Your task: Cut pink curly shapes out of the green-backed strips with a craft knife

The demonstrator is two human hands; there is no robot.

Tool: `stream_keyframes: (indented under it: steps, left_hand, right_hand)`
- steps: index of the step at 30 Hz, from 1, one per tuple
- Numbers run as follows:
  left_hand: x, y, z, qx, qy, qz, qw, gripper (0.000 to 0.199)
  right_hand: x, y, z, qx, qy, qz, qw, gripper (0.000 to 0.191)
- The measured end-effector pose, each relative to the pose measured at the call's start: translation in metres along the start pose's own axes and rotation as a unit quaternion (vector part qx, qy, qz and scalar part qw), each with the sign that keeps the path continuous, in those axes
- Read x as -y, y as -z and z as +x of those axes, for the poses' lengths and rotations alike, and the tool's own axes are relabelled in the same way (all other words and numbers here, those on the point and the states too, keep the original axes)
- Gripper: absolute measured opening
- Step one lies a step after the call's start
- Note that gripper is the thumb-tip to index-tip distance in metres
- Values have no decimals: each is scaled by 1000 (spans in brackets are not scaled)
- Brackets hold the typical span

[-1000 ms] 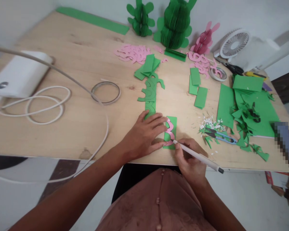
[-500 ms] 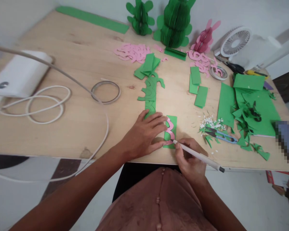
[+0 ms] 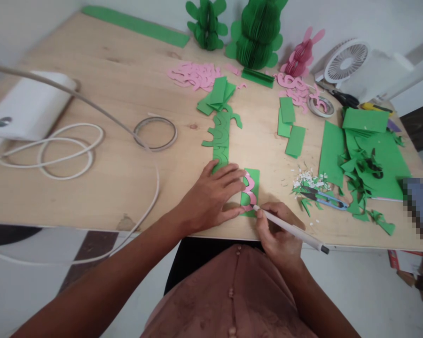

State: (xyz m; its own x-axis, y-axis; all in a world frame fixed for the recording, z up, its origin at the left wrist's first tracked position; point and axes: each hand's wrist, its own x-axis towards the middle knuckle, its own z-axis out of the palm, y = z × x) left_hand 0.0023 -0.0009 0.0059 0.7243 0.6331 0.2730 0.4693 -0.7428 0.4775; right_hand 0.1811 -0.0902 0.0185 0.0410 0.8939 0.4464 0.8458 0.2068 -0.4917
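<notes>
My left hand (image 3: 215, 197) lies flat with fingers stretched out, its fingertips on the left edge of a pink curved paper cutout (image 3: 248, 188). That cutout rests on a small green paper rectangle (image 3: 254, 177) near the table's front edge. In my right hand (image 3: 280, 230) is a white pen (image 3: 292, 227), its dark tip touching the lower right edge of the pink cutout. Just beyond my left hand lie green paper pieces (image 3: 221, 129) with drawn curved lines and partly cut outlines; my fingers cover the near end.
On the right are blue thread snips (image 3: 326, 198), paper scraps (image 3: 364, 173) and folded green papers (image 3: 295, 141). Pink cutouts (image 3: 197, 75), paper honeycomb figures (image 3: 259, 35) and a fan (image 3: 347, 61) stand or lie farther back. A tape ring (image 3: 155, 134) and white cable (image 3: 66, 126) occupy the left.
Both hands, the pen and the papers hold almost the same places. The view has shifted very slightly.
</notes>
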Motion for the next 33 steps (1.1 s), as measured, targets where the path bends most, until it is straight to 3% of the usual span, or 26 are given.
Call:
stream_keyframes:
  steps: [33]
  left_hand:
    - [1,-1,-1,5,2,-1,1000,33]
  right_hand:
    - [11,-5,3,9,16,30,999,6]
